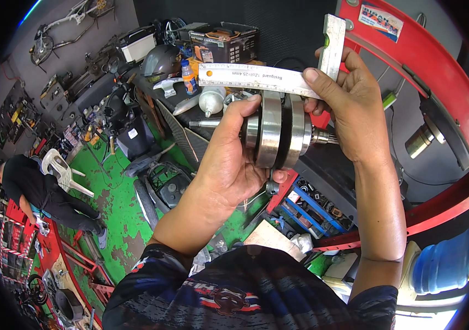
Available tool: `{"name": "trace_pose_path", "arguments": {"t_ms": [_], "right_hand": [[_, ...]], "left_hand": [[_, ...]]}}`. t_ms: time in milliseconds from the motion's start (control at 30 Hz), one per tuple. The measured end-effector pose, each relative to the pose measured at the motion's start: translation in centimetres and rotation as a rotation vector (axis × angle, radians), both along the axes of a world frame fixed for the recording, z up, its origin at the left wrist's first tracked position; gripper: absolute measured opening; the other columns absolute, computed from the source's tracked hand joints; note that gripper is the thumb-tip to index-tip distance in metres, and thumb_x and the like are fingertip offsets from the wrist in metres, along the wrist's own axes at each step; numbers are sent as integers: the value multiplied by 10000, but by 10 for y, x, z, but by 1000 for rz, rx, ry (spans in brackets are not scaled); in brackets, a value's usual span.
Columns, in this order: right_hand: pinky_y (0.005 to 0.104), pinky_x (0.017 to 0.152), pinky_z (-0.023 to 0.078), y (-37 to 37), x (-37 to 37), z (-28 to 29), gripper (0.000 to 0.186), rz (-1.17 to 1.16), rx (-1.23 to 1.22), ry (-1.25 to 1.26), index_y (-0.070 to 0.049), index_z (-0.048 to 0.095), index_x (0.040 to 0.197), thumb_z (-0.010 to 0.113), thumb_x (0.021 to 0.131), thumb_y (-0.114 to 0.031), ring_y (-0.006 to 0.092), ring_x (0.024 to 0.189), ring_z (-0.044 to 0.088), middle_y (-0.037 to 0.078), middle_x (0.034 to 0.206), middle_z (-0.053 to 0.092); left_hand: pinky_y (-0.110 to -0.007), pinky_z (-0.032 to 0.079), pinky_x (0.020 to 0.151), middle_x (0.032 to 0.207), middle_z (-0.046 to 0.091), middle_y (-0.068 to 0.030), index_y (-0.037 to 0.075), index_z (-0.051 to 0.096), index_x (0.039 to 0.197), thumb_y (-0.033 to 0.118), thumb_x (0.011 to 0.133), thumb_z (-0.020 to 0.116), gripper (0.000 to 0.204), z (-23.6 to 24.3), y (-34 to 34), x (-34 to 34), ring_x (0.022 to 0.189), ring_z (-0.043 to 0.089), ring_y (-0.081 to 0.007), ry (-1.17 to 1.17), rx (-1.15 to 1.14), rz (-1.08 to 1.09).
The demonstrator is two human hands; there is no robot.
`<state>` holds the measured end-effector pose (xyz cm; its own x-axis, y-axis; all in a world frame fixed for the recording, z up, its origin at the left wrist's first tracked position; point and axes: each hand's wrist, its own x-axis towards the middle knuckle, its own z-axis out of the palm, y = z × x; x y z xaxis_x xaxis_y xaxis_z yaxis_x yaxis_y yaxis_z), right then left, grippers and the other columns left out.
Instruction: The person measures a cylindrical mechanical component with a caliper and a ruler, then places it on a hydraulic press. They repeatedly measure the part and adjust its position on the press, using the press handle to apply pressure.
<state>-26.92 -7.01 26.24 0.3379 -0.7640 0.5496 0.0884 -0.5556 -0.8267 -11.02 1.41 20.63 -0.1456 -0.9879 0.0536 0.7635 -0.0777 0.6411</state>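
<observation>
Dark patterned shirt (pixel 240 300) fills the bottom edge, closest to the lens; chest graphic with partial lettering in the folds. Crankshaft (pixel 271 132) is held up mid-frame, clear of the floor, in front of the chest. Long axis runs left-right across the view, dropping slightly to the right. Slim tapered shaft (pixel 202 124) points left, shorter stepped stub (pixel 322 136) points right, round web faces look sideways. Left hand (pixel 232 159) clamped round the left side: thumb up along the web, fingers underneath. Right hand (pixel 352 102) pinching the metal square (pixel 251 80) near its corner, thumb on the near face. Blade lies roughly parallel to the crank axis, across the top of the webs, free end left; can't tell if it touches. Stock stands up at the right end, green vial (pixel 327 42) in it. Labels: blade has graduations along its edges plus a line of black print; dark box (pixel 223 44) behind has light printing and a picture panel; bottle (pixel 189 77) wears an orange label; sticker (pixel 380 23) with bold lettering on the red frame (pixel 438 49), upper right. Co-worker (pixel 42 190) bends over at far left, beside a white chair (pixel 64 170).
</observation>
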Motion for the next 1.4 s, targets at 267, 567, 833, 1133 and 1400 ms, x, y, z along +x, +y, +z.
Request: {"name": "trace_pose_path", "arguments": {"t_ms": [267,567,833,1133,1400], "right_hand": [[249,623,507,0,2,-1,378,-33,-2,20,71,530,1254,709,977,-114,106,694,645,104,856,714],[234,609,477,1,11,2,497,-16,-13,34,68,516,1332,749,963,-170,107,682,635,86,838,679],[250,585,490,6,49,6,372,167,-20,-15,64,551,1230,729,962,-122,106,654,630,103,832,707],[207,575,468,34,108,11,442,448,-50,14,25,571,1272,770,945,-196,82,640,616,55,840,681],[208,588,473,63,150,11,449,703,-87,-54,32,568,1266,776,940,-197,79,657,626,52,843,678]], "left_hand": [[-363,476,522,988,738,-90,100,661,1217,516,1017,522,482,-3,-6,3,762,681,-210,30,40,-5],[-357,491,507,1015,742,-87,94,654,1234,507,1018,515,486,-4,-6,13,779,704,-215,16,-31,-22],[-370,491,508,1019,749,-93,107,652,1251,525,1010,511,502,1,25,35,766,713,-251,9,-19,173],[-404,502,522,1073,755,-123,103,636,1285,513,1019,505,506,-2,90,62,803,746,-320,34,-69,437],[-418,509,515,1070,747,-160,88,624,1310,518,1014,509,534,2,142,70,806,745,-356,35,-108,649]]}}
